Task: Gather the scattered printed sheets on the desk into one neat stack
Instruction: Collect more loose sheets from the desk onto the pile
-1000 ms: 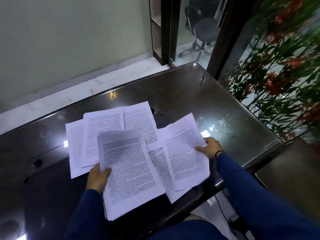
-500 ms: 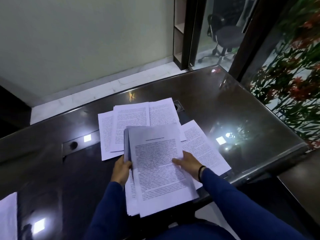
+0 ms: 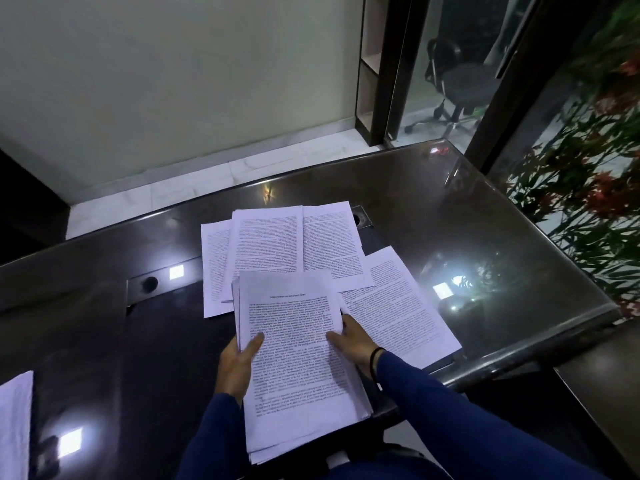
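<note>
While gripped from both sides, held over the near edge of the dark glossy counter: a gathered stack of printed sheets, its lower end hanging past the counter edge toward the lap. Left hand on the stack's left edge, thumb laid across the top page, the fingers curled under and out of sight. Right hand on the right edge, thumb on the top page, the other fingers tucked beneath the paper; a dark band at that wrist, blue sleeves on both arms. Edges of the stack not yet squared, lower sheets peeking out at the left and bottom.

Still loose on the counter: one sheet just right of the stack, partly under it, and three overlapping sheets fanned out beyond it. At the far left edge of view, another white sheet, cut off by the frame. Beyond the counter, a pale wall, an office chair behind glass, and red-flowered plants to the right.
</note>
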{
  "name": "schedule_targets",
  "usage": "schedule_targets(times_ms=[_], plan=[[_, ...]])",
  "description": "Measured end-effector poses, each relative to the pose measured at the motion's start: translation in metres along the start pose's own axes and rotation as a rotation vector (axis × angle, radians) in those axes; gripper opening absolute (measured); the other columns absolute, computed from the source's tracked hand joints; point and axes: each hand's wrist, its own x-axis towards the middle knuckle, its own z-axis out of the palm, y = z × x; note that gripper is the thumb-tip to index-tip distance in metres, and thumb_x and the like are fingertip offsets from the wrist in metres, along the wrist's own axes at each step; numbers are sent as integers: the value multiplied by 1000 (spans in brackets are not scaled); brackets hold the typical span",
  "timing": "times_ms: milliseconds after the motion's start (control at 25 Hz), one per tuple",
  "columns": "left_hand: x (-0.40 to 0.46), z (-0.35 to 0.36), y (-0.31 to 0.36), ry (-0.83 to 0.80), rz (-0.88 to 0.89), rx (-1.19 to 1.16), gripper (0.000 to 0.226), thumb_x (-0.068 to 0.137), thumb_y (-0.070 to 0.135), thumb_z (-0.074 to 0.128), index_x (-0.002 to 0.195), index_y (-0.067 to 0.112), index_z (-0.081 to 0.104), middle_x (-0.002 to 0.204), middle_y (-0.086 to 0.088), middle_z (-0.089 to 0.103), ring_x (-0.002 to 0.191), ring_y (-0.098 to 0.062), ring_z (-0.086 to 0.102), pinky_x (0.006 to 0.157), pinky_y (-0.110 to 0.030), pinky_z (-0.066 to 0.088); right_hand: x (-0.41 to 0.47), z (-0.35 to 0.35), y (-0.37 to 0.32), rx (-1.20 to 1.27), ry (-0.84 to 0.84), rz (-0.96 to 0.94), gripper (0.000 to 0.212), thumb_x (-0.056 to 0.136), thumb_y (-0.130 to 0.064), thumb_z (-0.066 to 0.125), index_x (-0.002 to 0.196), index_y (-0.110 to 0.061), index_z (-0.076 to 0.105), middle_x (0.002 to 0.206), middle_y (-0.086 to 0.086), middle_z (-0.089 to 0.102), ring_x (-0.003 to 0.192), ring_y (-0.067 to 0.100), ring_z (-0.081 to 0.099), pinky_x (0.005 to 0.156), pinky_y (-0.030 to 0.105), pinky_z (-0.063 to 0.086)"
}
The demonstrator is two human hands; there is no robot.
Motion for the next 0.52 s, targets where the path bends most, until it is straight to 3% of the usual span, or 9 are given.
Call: schedule_targets(times_ms=[120,160,240,320,400,440,520], plan=[[2,9,2,44,11,61,26,95,3,61,120,8,65,112,-16,71,97,-33,69,86,-43,55,-1,-20,-17,-151,15,-12,19,91,-26,61,107,-16,54,108,-1,61,101,21,60,87,36,49],[4,10,4,55,-1,44,25,95,2,61,118,8,66,111,-16,72,95,-33,68,84,-42,55,3,-34,-17,-269,124,-1,19,93,-31,62,104,-18,53,113,-1,53,108,22,55,90,38,46],[11,11,7,90,-25,20,25,95,4,62,119,9,65,108,-14,71,94,-34,68,82,-42,55,8,-71,-13,-619,404,122,45,88,-46,66,122,-25,46,144,1,29,133,27,34,103,43,40],[17,10,9,114,-17,24,26,95,6,62,121,11,64,108,-13,71,97,-35,67,89,-47,54,13,-111,-3,-764,529,342,88,75,-56,76,142,-30,26,158,3,2,143,35,18,108,57,35],[21,10,11,123,1,51,28,96,8,62,124,12,64,110,-12,71,100,-35,67,94,-52,52,17,-137,4,-755,507,489,113,62,-63,82,146,-24,16,154,9,16,137,39,31,104,59,40],[23,10,12,123,5,61,29,96,8,61,125,12,64,111,-12,71,100,-35,67,95,-52,52,18,-146,6,-745,493,517,111,61,-62,83,143,-20,21,148,12,31,131,38,42,102,56,44],[26,12,15,114,3,79,31,96,7,61,126,11,63,112,-12,71,102,-35,67,96,-52,51,13,-157,7,-716,477,498,82,70,-52,79,133,-15,40,131,11,55,116,34,58,97,48,50]])
